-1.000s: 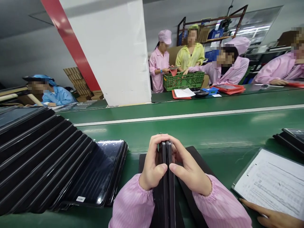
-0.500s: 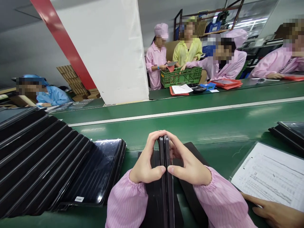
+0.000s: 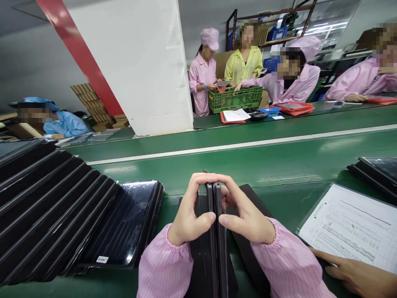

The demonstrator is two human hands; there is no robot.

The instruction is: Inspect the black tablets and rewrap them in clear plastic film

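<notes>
Two dark tablets stand on edge side by side, their narrow sides towards me: the left tablet point(image 3: 211, 240) and the right tablet point(image 3: 221, 248). My left hand point(image 3: 190, 217) is closed on the left one, thumb on its near edge and fingers over the far end. My right hand point(image 3: 246, 213) grips the right one in the same way, and the fingertips of both hands meet at the far end. Beneath lie a black flat piece point(image 3: 198, 269) and, to the right, another black flat piece point(image 3: 252, 260). The tablets' lower edges are out of frame.
To the left are a fanned row of dark tablets point(image 3: 58, 207) and a glossy-screened tablet stack point(image 3: 120, 223). On the right, another person's hand point(image 3: 356, 273) points at a written sheet point(image 3: 350, 227); more tablets point(image 3: 375, 176) lie behind it. Co-workers sit and stand beyond the green bench point(image 3: 279, 165).
The tablets' far ends and my fingers over them sit slightly lower in view. The grip looks the same. The camera view has shifted a little.
</notes>
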